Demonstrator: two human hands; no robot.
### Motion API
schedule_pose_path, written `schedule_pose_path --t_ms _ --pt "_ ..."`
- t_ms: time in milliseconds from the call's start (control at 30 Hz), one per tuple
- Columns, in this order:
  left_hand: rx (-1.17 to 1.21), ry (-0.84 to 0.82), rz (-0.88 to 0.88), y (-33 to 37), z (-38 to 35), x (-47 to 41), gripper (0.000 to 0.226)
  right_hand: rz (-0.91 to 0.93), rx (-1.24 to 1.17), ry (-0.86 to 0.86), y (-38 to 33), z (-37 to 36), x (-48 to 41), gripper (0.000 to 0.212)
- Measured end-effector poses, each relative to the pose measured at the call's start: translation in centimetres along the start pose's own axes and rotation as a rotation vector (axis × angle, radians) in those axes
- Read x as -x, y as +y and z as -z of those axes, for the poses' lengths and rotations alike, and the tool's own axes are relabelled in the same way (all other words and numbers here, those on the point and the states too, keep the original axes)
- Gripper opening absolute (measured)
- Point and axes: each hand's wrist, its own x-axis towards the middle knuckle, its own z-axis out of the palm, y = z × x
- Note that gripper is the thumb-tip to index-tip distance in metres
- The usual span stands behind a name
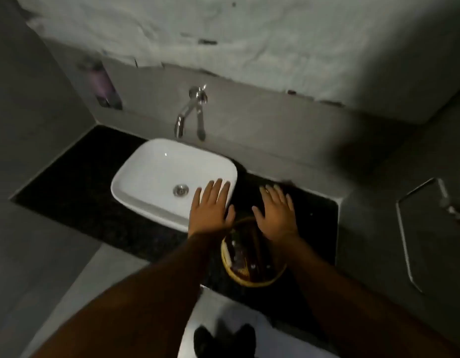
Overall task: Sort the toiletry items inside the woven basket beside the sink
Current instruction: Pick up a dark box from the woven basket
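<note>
A round woven basket (232,273) stands on the black counter (74,202), right of the white sink (146,187). Dark toiletry items (245,254) lie inside it; the dim light hides what each one is. My left hand (211,208) is held flat, fingers spread, above the sink's right rim and the basket's far left edge. My right hand (276,214) is also flat and spread, above the basket's far right edge. Neither hand holds anything. Both forearms cover parts of the basket.
A chrome wall tap (190,112) hangs over the sink. A soap dispenser (102,85) is fixed to the wall at the left. A metal rail (404,233) sticks out on the right wall. My shoes (223,339) show on the floor below.
</note>
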Motion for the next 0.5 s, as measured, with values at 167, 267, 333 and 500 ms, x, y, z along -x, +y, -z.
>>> schedule_pose_path --t_ms 167,267,333,500 --pt "-0.04 -0.173 0.075 -1.2 -8.3 7.7 0.068 -0.033 -0.022 -0.128 2.3 -8.7 7.2 0.057" --pt "-0.029 -0.191 0.099 -1.5 -10.0 9.5 0.067 -0.107 -0.071 -0.106 3.1 -11.4 8.6 0.062" --pt "-0.013 -0.21 0.108 -1.8 -10.4 10.2 0.066 -0.318 -0.272 -0.181 3.6 -13.1 8.9 0.069" --pt "0.016 -0.185 0.098 -1.3 -8.9 9.0 0.067 -0.53 -0.504 -0.304 3.6 -12.8 7.6 0.054"
